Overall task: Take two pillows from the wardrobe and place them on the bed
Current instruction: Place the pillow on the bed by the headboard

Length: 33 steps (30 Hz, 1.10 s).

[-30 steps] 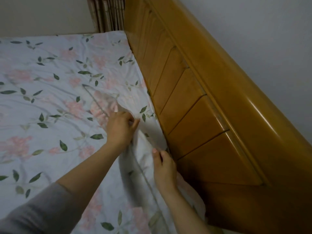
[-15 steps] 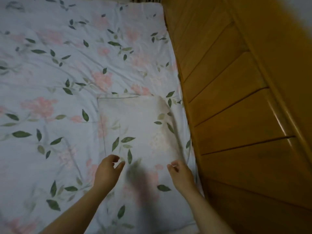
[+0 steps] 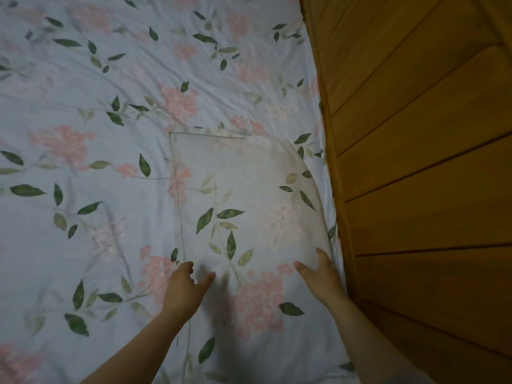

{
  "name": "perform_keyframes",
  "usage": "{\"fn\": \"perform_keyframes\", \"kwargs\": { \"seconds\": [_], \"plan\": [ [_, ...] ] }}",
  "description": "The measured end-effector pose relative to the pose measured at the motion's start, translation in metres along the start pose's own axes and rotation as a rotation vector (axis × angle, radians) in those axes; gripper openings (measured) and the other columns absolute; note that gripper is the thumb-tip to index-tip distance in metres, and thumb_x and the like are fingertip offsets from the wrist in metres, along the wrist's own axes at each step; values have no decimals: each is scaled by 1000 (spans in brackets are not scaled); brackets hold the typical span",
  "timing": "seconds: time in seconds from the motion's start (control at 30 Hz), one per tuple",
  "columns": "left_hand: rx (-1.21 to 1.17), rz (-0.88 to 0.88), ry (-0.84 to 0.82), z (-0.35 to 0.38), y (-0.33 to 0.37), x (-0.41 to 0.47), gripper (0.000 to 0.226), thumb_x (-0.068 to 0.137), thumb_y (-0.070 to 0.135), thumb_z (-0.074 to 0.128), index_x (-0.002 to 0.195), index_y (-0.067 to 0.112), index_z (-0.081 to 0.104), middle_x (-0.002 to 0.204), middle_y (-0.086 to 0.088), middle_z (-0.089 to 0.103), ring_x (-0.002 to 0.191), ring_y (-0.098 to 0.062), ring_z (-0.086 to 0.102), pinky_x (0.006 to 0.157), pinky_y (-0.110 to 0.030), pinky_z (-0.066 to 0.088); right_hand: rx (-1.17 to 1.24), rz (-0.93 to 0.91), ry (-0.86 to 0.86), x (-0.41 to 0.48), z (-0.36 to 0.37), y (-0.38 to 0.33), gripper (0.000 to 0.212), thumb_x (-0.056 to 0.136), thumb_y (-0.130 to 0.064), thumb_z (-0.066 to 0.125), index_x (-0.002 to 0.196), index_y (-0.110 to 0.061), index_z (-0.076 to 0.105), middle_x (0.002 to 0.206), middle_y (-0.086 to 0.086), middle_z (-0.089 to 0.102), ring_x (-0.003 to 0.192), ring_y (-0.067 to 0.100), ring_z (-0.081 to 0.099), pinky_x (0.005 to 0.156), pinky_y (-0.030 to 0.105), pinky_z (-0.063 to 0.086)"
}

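One floral pillow (image 3: 243,203) lies flat on the bed (image 3: 83,87), at the right, just beside the wooden headboard (image 3: 415,162). The left hand (image 3: 185,286) and right hand (image 3: 321,273) hang relaxed over its near end, grasping nothing. No second pillow shows, so probably half remains. The wardrobe is out of view.

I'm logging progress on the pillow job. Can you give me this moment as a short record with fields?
pillow: one, floral, lying flat on the bed
headboard: wooden, along the pillow's right edge
left hand: at the pillow's near left edge, fingers loosely curled, holding nothing
right hand: fingers spread over the near right part; contact unclear
second pillow: not in view
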<state>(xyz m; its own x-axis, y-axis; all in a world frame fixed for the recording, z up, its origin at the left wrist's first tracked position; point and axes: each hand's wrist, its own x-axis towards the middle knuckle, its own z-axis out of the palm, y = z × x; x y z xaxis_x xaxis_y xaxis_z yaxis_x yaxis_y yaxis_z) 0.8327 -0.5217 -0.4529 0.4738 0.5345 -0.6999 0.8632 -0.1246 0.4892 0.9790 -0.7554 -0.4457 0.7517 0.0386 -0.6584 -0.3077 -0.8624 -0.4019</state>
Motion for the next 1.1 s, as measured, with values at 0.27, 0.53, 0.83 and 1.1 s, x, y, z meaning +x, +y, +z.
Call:
{"fn": "perform_keyframes", "kwargs": {
  "seconds": [0.27,0.53,0.83,1.1],
  "plan": [
    [-104,-198,-121,32,14,21,94,68,64,64,131,-3,41,135,-22,48,120,-36,50,97,-40,42,168,142,-5,25,29,18,116,51,-78,67,143,-20,27,143,4,43,128,29,44,105,43,39],
    [-187,-242,-59,51,22,25,71,69,66,61,106,6,56,115,-17,61,95,-32,56,92,-41,46,448,-31,-35,3,32,-10,61,71,-37,78,124,-14,56,119,-1,62,104,17,58,89,30,48],
    [-443,-315,-172,38,-11,44,135,39,75,74,142,2,25,146,-17,37,130,-37,40,110,-46,33,529,-76,-132,-9,35,-16,74,75,-29,76,138,-17,39,125,-8,47,114,12,46,95,25,38],
    [-620,-142,-29,22,11,33,99,55,68,72,130,7,49,127,-10,59,112,-33,56,101,-45,43,533,-233,36,-21,11,-36,65,76,-25,75,133,-24,43,128,-4,54,118,15,51,100,30,41]
  ]
}}
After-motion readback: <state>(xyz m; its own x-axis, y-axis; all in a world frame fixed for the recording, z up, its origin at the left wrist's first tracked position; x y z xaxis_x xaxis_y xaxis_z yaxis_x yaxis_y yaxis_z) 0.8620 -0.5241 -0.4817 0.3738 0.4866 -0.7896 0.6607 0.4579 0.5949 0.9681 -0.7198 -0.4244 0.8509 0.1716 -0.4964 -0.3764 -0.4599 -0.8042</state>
